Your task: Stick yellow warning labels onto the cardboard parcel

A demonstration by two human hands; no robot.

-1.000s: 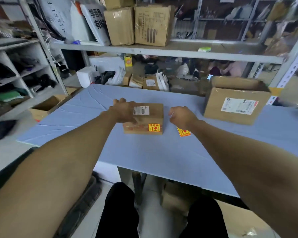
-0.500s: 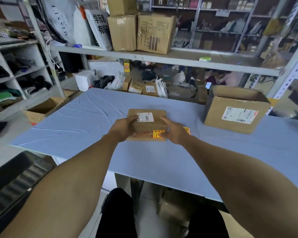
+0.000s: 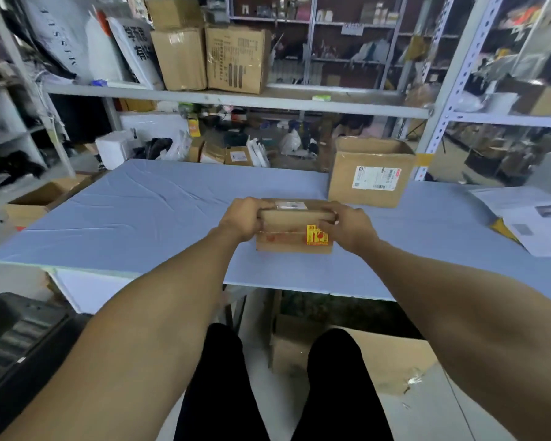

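A small cardboard parcel (image 3: pixel 287 240) sits in the middle of the blue-covered table (image 3: pixel 140 218). A yellow warning label (image 3: pixel 316 234) with red marks is stuck on the parcel's near side, right of centre. A white shipping label (image 3: pixel 290 205) lies on its top. My left hand (image 3: pixel 244 218) grips the parcel's left end. My right hand (image 3: pixel 347 224) grips its right end, fingers over the top edge. The loose yellow label seen earlier on the table is hidden.
An open cardboard box (image 3: pixel 369 176) with a white label stands at the back right of the table. Printed papers (image 3: pixel 528 218) lie at the right edge. Shelves with boxes rise behind. More cardboard (image 3: pixel 395 354) lies on the floor under the table.
My right hand moved from beside the parcel onto its right end. Both hands now hold the parcel, tipped so its near side with the yellow label faces me more.
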